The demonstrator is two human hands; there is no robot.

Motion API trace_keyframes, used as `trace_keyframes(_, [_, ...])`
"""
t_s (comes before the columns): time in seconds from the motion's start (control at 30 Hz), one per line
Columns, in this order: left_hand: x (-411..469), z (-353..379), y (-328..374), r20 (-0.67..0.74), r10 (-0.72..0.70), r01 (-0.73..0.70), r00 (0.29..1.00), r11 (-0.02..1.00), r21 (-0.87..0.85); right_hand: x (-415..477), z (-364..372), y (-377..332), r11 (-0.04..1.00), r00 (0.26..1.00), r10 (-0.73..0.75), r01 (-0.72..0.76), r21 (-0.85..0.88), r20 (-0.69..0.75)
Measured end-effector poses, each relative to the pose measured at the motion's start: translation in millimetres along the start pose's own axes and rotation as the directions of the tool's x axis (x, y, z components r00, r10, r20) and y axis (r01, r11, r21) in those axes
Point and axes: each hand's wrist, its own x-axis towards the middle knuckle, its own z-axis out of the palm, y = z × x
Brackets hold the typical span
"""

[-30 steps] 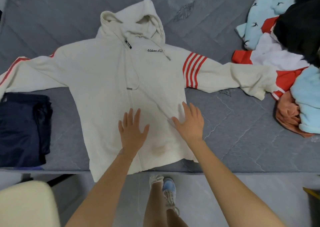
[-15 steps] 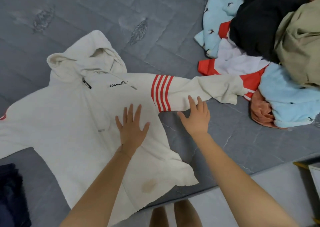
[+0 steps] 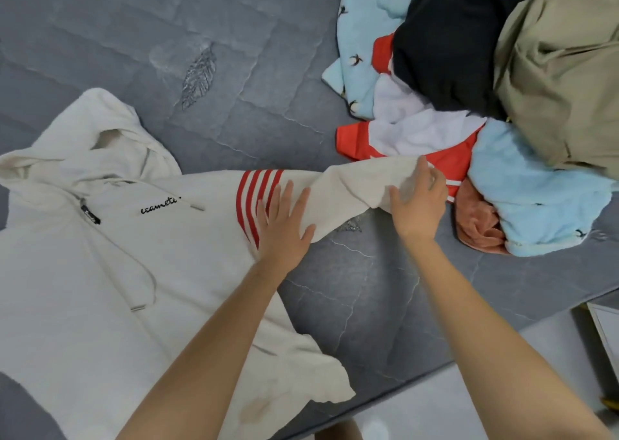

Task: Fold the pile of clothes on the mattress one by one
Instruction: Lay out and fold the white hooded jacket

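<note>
Gripping the cuff end of the sleeve (image 3: 351, 185), the right hand (image 3: 418, 205) is curling fingers and thumb into the cream fabric and appears to be raising it a little off the mattress (image 3: 234, 37). The left hand (image 3: 284, 228) is lying flat with its fingers spread wide, holding nothing, pressing the sleeve down right beside the red stripes (image 3: 256, 201). The hoodie (image 3: 117, 272) is lying face up to the left of that flat hand, spread across the mattress, and by the look of it the folding is only just starting: body unfolded, hem (image 3: 318, 382) loose near the left forearm, this sleeve being the first part taken in hand. Beyond the right hand's knuckles, touching the cuff, the pile of clothes (image 3: 502, 104) is waiting in a heap of blue, black, red, white and khaki, so most of the job is looking undone. The hoodie's long axis is running from the hood (image 3: 100, 138), pointing away from the person, back to the hem at the near edge. The sleeve is stretching crosswise, from the left hand to the right, cuff aiming at the pile.
</note>
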Motion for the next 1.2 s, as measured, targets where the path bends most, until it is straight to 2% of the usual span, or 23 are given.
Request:
trace_keyframes(0.13, [12.9, -0.8, 15.4, 0.037, -0.012, 0.011, 0.999, 1.0, 0.014, 16.0, -2.9, 5.2, 0.989, 0.996, -0.088, 0.088, -0.117, -0.001])
trace_keyframes(0.23, [15.7, -3.0, 22.7, -0.007, 0.001, -0.002, 1.0, 0.99, -0.14, 23.9, -2.3, 8.2, 0.963, 0.987, -0.16, 0.151, -0.223, -0.023])
trace_keyframes(0.37, [8.2, -7.4, 30.2, -0.148, -0.004, -0.073, 0.989, 0.859, -0.506, 9.9, 3.2, -4.4, 0.964, 0.977, -0.204, 0.189, -0.188, -0.064])
trace_keyframes(0.43, [1.5, -8.3, 25.4, -0.188, -0.045, -0.073, 0.981, 0.816, -0.573, -4.7, 4.6, -14.2, 0.966, 0.972, -0.227, 0.216, -0.141, -0.06])
trace_keyframes(0.5, [-5.6, -10.0, 14.7, -0.18, -0.081, -0.047, 0.98, 0.791, -0.61, -18.6, 7.8, -25.8, 0.971, 0.97, -0.238, 0.239, -0.03, 0.049])
trace_keyframes(0.6, [-19.6, -17.4, -6.2, -0.117, -0.148, 0.011, 0.982, 0.662, -0.749, -38.7, 21.4, -57.5, 0.98, 0.944, -0.155, 0.108, 0.169, 0.293])
trace_keyframes(0.7, [-36.9, -30.1, -28.5, 0.042, -0.261, 0.155, 0.964, 0.429, -0.89, -65.9, 44.8, -106.7, 0.949, 0.908, -0.115, -0.019, 0.314, 0.402])
trace_keyframes(0.77, [-49.5, -37.6, -50.2, 0.12, -0.287, 0.207, 0.951, 0.296, -0.932, -86.1, 63.0, -140.5, 0.917, 0.876, -0.07, -0.132, 0.378, 0.477])
trace_keyframes(0.83, [-62.5, -46.7, -76.7, 0.178, -0.28, 0.253, 0.943, 0.256, -0.933, -106.7, 79.5, -171.2, 0.874, 0.83, -0.036, -0.244, 0.421, 0.556])
trace_keyframes(0.93, [-83.8, -54.8, -121.1, 0.3, -0.268, 0.357, 0.915, 0.196, -0.913, -137.1, 98.7, -208.6, 0.796, 0.774, -0.064, -0.341, 0.5, 0.63])
trace_keyframes(1.0, [-97.9, -55.7, -151.4, 0.28, -0.304, 0.348, 0.911, 0.2, -0.916, -157.9, 108.3, -226.9, 0.775, 0.73, -0.094, -0.373, 0.51, 0.677])
trace_keyframes(1.03, [-103.9, -57.0, -166.1, 0.259, -0.348, 0.346, 0.901, 0.218, -0.913, -167.9, 112.7, -233.6, 0.785, 0.723, -0.123, -0.348, 0.512, 0.68])
trace_keyframes(1.1, [-112.1, -59.8, -190.3, 0.196, -0.446, 0.333, 0.873, 0.252, -0.909, -180.5, 119.1, -238.2, 0.832, 0.759, -0.206, -0.197, 0.519, 0.618])
trace_keyframes(1.17, [-121.8, -61.2, -220.7, 0.117, -0.545, 0.299, 0.83, 0.259, -0.918, -190.1, 128.2, -243.3, 0.879, 0.795, -0.299, 0.014, 0.476, 0.528])
trace_keyframes(1.2, [-125.3, -62.3, -231.2, 0.083, -0.59, 0.287, 0.803, 0.26, -0.922, -190.0, 130.7, -242.6, 0.911, 0.815, -0.325, 0.133, 0.391, 0.48])
